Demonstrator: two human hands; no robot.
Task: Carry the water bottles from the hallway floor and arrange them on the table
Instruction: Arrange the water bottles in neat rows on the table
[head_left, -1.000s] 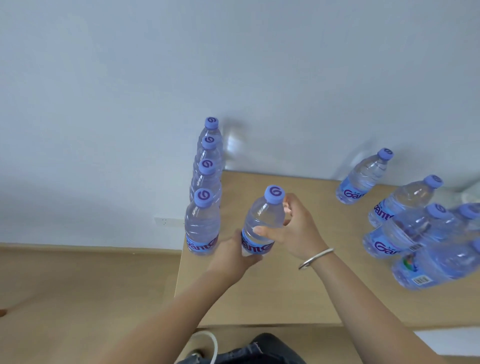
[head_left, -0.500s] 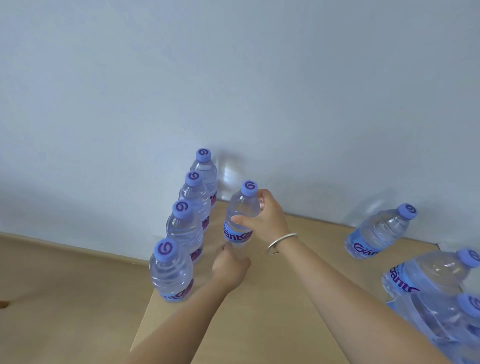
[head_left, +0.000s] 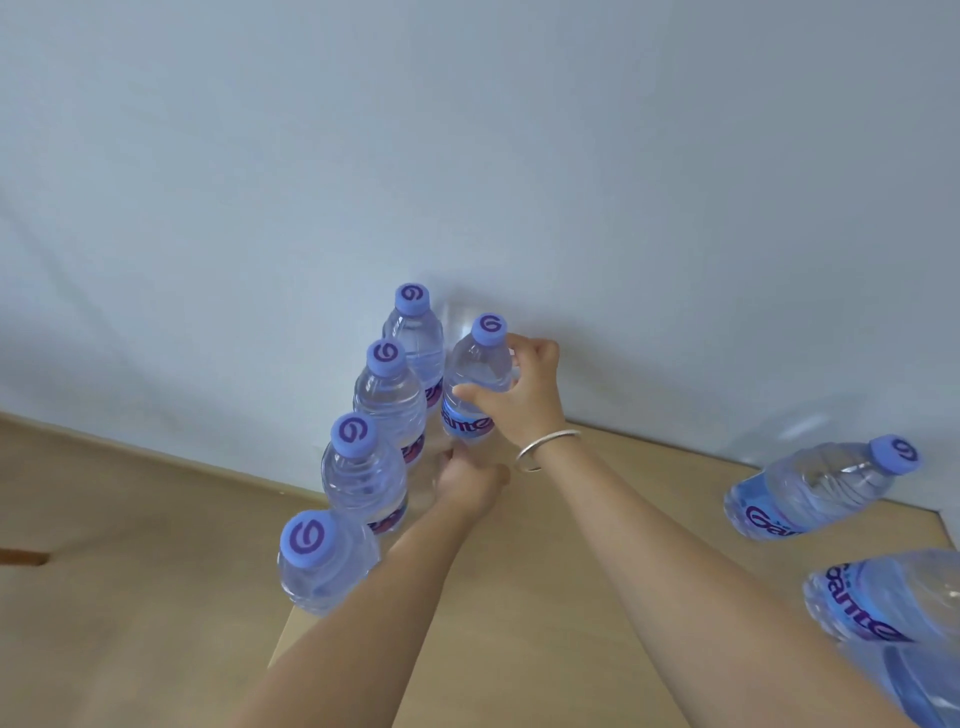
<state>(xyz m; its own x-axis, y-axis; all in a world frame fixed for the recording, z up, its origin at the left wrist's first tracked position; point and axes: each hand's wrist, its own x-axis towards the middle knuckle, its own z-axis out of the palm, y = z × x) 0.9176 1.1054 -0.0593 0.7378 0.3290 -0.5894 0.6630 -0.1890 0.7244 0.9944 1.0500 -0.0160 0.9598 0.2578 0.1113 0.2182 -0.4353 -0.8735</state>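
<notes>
A clear water bottle (head_left: 475, 382) with a purple cap stands upright at the back of the wooden table (head_left: 524, 613), close to the wall. My right hand (head_left: 524, 400), a silver bracelet on its wrist, grips its upper body. My left hand (head_left: 467, 480) is just in front of the bottle's base, with its fingers hidden behind the back of the hand. Directly to the left, a row of several matching bottles (head_left: 387, 400) runs along the table's left edge from the wall towards me.
Two more bottles (head_left: 810, 491) (head_left: 883, 597) lean at the table's right side, and a blurred one sits at the bottom right corner. The white wall (head_left: 467, 156) bounds the table's far edge. Wooden floor (head_left: 130, 545) lies beyond the left edge.
My right hand has carried the bottle from the table's middle back to the wall, beside the row's far end. My left hand has followed below it.
</notes>
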